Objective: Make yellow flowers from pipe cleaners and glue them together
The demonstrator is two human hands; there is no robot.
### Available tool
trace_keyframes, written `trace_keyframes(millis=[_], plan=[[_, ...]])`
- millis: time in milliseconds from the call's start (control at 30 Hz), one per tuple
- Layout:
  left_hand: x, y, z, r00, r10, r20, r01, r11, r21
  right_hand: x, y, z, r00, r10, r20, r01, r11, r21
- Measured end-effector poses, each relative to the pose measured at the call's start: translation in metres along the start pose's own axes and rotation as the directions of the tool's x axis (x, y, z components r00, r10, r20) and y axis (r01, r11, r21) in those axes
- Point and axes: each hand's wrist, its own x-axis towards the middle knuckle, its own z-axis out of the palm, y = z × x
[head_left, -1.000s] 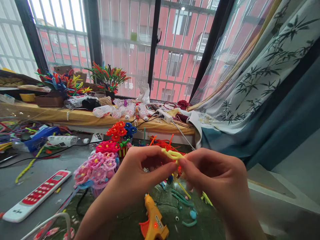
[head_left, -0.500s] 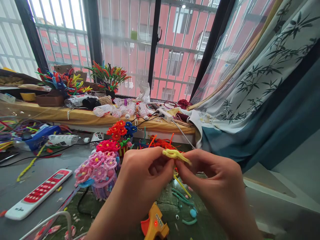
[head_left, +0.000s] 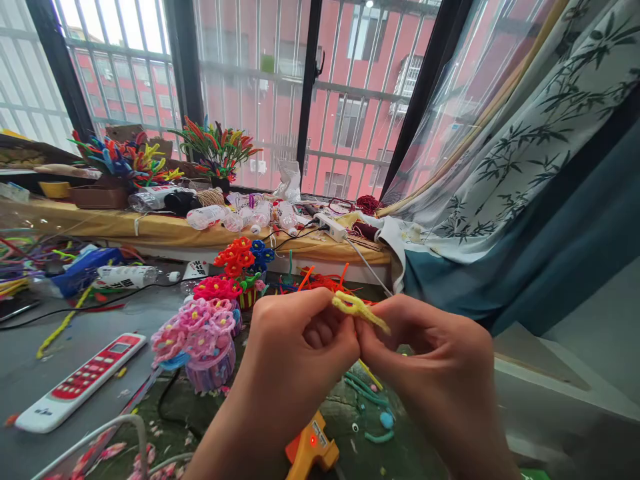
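Between my fingertips is a yellow pipe cleaner (head_left: 356,305), bent into loops, with a straight end hanging down below. My left hand (head_left: 295,347) pinches it from the left with thumb and forefinger. From the right, my right hand (head_left: 433,360) pinches the same piece, and the two thumbs meet under the loops. Below my hands lies a yellow-orange glue gun (head_left: 316,448) with a small red light on. Teal pipe cleaner pieces (head_left: 367,393), a light blue pom-pom (head_left: 386,420) and a googly eye (head_left: 355,427) lie to its right on the dark green surface.
Pots of pink pipe cleaner flowers (head_left: 203,333) and red ones (head_left: 235,257) stand left of my hands. A red and white remote control (head_left: 83,381) and a plastic bottle (head_left: 127,277) lie further left. Behind, a power strip (head_left: 330,228) rests on the cluttered sill.
Both hands have shifted slightly right together with the yellow pipe cleaner. Its loop looks a little more open and tilted, and both pinches remain closed.
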Motion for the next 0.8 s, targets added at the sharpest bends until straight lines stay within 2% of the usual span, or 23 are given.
trace_keyframes(millis=[267,367,500,633,700,800], plan=[[0.0,-0.001,0.0,0.999,-0.043,0.007,0.044,0.998,-0.051,-0.002,-0.002,0.003,0.998,0.031,-0.059,-0.029,0.999,0.031],[0.002,-0.001,0.0,0.995,-0.101,0.022,0.103,0.984,-0.144,0.0,-0.002,0.002,0.996,0.079,-0.052,-0.075,0.995,0.071],[0.005,-0.001,-0.004,0.981,-0.174,0.083,0.192,0.903,-0.384,0.007,0.001,-0.008,0.981,0.146,0.126,-0.171,0.961,0.217],[0.007,-0.001,-0.012,0.938,-0.248,0.241,0.338,0.804,-0.49,0.014,0.008,-0.017,0.93,0.171,0.325,-0.285,0.894,0.347],[0.008,-0.001,-0.013,0.917,-0.27,0.294,0.389,0.771,-0.505,0.016,0.011,-0.017,0.914,0.162,0.372,-0.31,0.87,0.383],[0.008,-0.003,-0.012,0.904,-0.279,0.325,0.416,0.75,-0.515,0.017,0.016,-0.016,0.92,0.141,0.367,-0.305,0.845,0.439]])
